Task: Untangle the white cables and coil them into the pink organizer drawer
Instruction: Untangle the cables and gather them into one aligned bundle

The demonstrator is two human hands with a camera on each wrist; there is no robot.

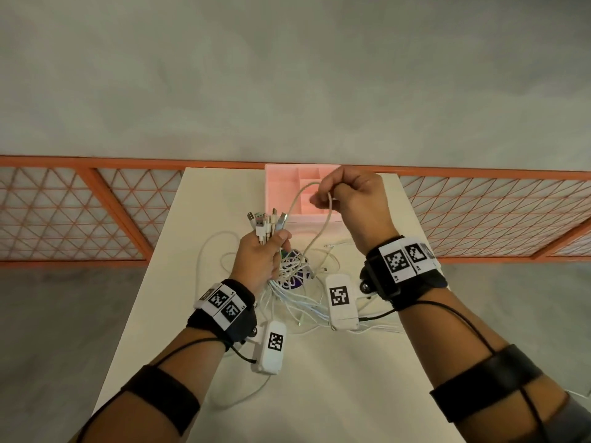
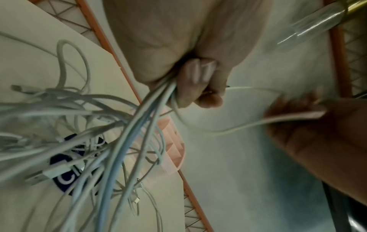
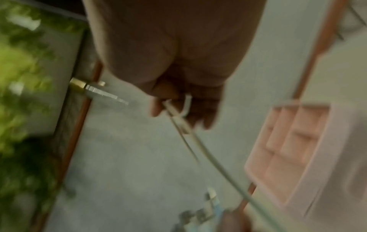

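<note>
A pale table point(image 1: 179, 282) runs from 6 o'clock up to 12 o'clock in the head view, narrow, with grey floor on both long sides and an orange lattice railing point(image 1: 96, 212) crossing behind its far end. The pink organizer drawer point(image 1: 281, 187) sits at the table's far edge at 12 o'clock, its divided compartments open to the top.

Both forearms come in from 6 o'clock, each wearing a black wrist strap with printed markers. The left hand point(image 1: 265, 254), at about 9 o'clock from the table's middle, is raised with its fingers curled round a bunch of white cables point(image 1: 294, 302); their plug ends point(image 1: 265, 222) fan upward out of the fist, and the rest hangs down into a tangle on the table at the centre, lying over a dark blue printed disc point(image 2: 65, 169). The right hand point(image 1: 348, 199) is held higher, at 1 o'clock, over the drawer's near right corner, pinching a single cable point(image 1: 307, 199) between thumb and fingertips; that strand loops up from the bunch and drops back to the tangle.

Loose loops of cable reach toward the table's left edge at 9 o'clock. The near half of the table toward 6 o'clock carries only one trailing strand.
</note>
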